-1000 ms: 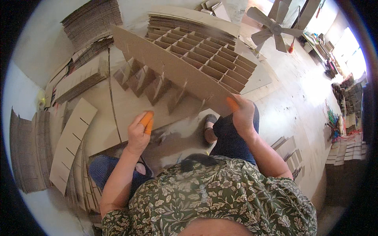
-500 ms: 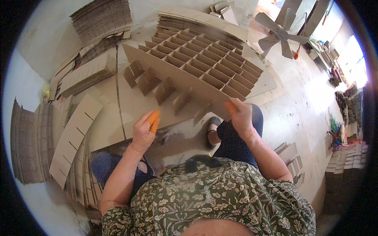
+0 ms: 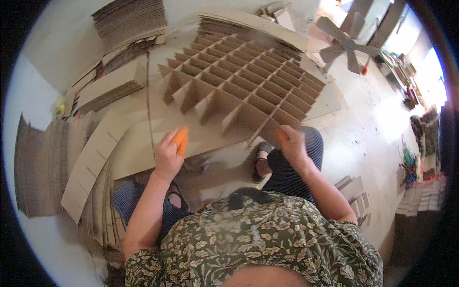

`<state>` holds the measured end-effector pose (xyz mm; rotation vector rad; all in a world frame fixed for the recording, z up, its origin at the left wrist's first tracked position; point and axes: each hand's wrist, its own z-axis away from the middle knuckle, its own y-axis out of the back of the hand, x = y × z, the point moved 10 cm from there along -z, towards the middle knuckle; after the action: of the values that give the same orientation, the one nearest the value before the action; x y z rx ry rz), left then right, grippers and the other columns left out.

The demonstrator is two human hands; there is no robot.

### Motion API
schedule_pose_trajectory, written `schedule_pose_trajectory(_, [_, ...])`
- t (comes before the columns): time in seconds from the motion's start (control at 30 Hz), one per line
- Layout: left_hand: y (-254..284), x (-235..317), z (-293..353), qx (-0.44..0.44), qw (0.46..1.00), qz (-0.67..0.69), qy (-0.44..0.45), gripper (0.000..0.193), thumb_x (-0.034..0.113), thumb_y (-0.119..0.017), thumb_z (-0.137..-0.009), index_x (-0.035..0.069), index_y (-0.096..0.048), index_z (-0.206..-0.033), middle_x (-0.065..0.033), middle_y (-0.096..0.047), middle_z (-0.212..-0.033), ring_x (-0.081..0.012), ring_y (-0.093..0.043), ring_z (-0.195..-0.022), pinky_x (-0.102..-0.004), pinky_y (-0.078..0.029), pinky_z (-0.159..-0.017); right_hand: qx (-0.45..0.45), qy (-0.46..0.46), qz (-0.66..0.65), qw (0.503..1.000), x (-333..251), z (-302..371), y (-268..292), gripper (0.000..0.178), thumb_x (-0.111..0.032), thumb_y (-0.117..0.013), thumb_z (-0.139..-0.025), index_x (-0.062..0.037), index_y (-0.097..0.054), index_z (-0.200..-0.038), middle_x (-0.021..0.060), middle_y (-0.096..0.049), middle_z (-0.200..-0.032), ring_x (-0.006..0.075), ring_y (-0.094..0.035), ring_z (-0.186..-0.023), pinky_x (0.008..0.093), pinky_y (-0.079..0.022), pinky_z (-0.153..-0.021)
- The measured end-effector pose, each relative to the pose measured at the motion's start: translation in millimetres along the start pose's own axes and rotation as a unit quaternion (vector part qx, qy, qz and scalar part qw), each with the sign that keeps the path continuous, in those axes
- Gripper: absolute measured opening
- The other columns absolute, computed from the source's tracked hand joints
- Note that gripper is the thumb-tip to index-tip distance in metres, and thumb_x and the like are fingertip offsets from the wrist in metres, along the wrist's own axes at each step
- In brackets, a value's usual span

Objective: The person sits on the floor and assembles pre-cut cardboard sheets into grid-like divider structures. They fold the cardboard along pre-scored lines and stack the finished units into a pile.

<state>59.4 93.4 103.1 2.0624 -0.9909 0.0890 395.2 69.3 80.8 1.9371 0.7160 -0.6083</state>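
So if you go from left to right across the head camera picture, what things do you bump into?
Fanned cardboard sheets → long slotted cardboard strip → left hand with orange fingertip covers → cardboard divider grid → right hand → fan → colourful clutter by the right rim.

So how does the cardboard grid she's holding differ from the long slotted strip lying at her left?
The cardboard grid is assembled into many open cells; the slotted strip is one flat piece. The grid is wide and held up by the right hand; the strip is narrow and lies untouched. Both are brown corrugated cardboard.
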Motion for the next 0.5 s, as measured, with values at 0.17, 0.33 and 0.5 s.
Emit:
schedule_pose_trajectory(0.17, [63.3,-88.0,-10.5,0.011,0.932,-0.334,0.142,0.039,0.021,-0.066,-0.083,0.002,-0.060,-0.116,-0.0146,-0.048,-0.132,-0.0320,-0.046,-0.121,-0.0514,-0.034,-0.100,-0.001,0.011,-0.019,1.000,-3.7,-5.0,9.2,0.004,-0.003,-0.064,-0.083,0.0014,-0.063,-0.083,0.0188,-0.060,-0.067,0.0249,-0.058,-0.056,0.0315,-0.045,-0.054])
schedule_pose_trajectory(0.33, [95.6,-199.1,30.0,-0.067,0.819,-0.474,0.318,0.042,0.023,-0.063,-0.084,0.008,-0.057,-0.122,-0.0115,-0.043,-0.138,-0.0316,-0.041,-0.124,-0.0571,-0.021,-0.106,-0.003,-0.005,-0.019,1.000,-2.5,-0.8,-0.4,0.005,-0.003,-0.065,-0.082,0.0012,-0.064,-0.083,0.0185,-0.061,-0.067,0.0242,-0.060,-0.057,0.0305,-0.045,-0.055])
schedule_pose_trajectory(0.5, [111.2,-219.5,25.3,-0.026,0.863,-0.363,0.351,0.026,0.014,-0.060,-0.085,0.007,-0.063,-0.110,-0.0104,-0.061,-0.116,-0.0304,-0.055,-0.107,-0.0546,-0.029,-0.103,0.025,0.045,0.008,0.999,-18.3,-1.1,14.1,0.019,-0.006,-0.067,-0.081,0.0011,-0.064,-0.098,0.0182,-0.065,-0.086,0.0280,-0.065,-0.078,0.0319,-0.050,-0.069])
